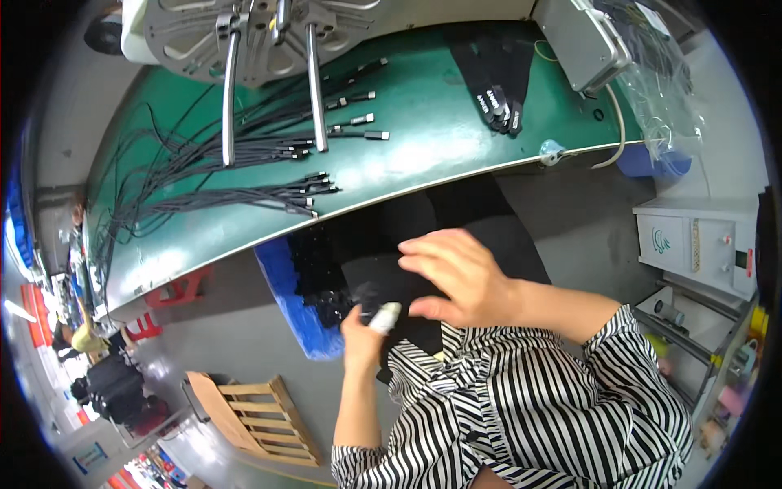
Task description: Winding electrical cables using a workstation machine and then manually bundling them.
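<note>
My left hand [364, 342] is raised over my lap at the blue bag's right side. White material covers one of its fingertips. Between thumb and fingers it holds a small dark bundle [369, 298], blurred, that looks like coiled black cable. My right hand [464, 281] hovers to the right of it, fingers stretched out and apart, holding nothing. Beside my left hand, below the table edge, a blue plastic bag [326, 345] holds dark items [318, 265], too dim to tell apart. Black cloth [407, 236] lies beneath both hands.
Many black cables [236, 198] with metal plug ends lie on the green table [423, 122]. Above them, a machine carries two metal rods [318, 98]. Black straps [498, 102] rest at the back. A white cabinet [692, 244] stands right; a wooden pallet [265, 416] lies lower left.
</note>
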The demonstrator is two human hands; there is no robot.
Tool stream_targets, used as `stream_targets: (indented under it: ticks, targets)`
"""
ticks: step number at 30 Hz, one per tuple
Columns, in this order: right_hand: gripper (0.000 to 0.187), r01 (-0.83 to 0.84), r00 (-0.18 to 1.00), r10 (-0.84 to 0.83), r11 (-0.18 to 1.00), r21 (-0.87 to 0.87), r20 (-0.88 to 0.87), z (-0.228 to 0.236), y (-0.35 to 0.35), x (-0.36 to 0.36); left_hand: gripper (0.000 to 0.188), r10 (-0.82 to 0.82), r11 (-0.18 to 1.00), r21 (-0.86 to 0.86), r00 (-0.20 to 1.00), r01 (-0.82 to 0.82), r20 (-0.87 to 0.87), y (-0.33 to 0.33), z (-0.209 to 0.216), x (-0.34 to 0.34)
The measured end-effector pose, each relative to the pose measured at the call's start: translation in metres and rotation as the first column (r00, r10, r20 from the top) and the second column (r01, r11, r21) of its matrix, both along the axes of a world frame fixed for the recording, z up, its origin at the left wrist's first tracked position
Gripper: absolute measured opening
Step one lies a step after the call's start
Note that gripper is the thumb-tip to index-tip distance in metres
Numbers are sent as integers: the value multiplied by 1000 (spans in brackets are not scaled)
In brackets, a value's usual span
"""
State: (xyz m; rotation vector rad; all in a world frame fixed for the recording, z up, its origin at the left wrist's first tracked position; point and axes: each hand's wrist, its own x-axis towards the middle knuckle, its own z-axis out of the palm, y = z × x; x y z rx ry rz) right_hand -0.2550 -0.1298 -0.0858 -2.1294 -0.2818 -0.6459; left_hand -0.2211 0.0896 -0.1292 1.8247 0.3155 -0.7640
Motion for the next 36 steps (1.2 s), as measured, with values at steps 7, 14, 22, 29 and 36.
stream_targets:
  ticks: [7, 14, 22, 29, 36]
  targets:
    - [27, 627, 778, -574, 681, -378, 258, 37, -85, 61, 36, 588, 678, -215, 694, -703, -416, 107, -64, 20]
    - [37, 498, 830, -550, 663, -559, 87, 5, -78, 58, 20, 160, 973, -212, 928, -90, 338, 8, -4, 20]
    - [23, 557, 829, -505, 716, -420, 239, 42, -97, 48, 36, -326, 854, 301, -16, 424, 945, -97, 65, 87]
    - [24, 553, 685, -710, 654, -516, -165, 57, -158, 86, 53, -437, 628, 589, -395, 508, 808, -202, 86, 135]
    - [21, 604, 651, -702, 709, -362, -288, 39, -180, 99, 53, -595, 504, 668, -340, 548, 728, -234, 62, 137]
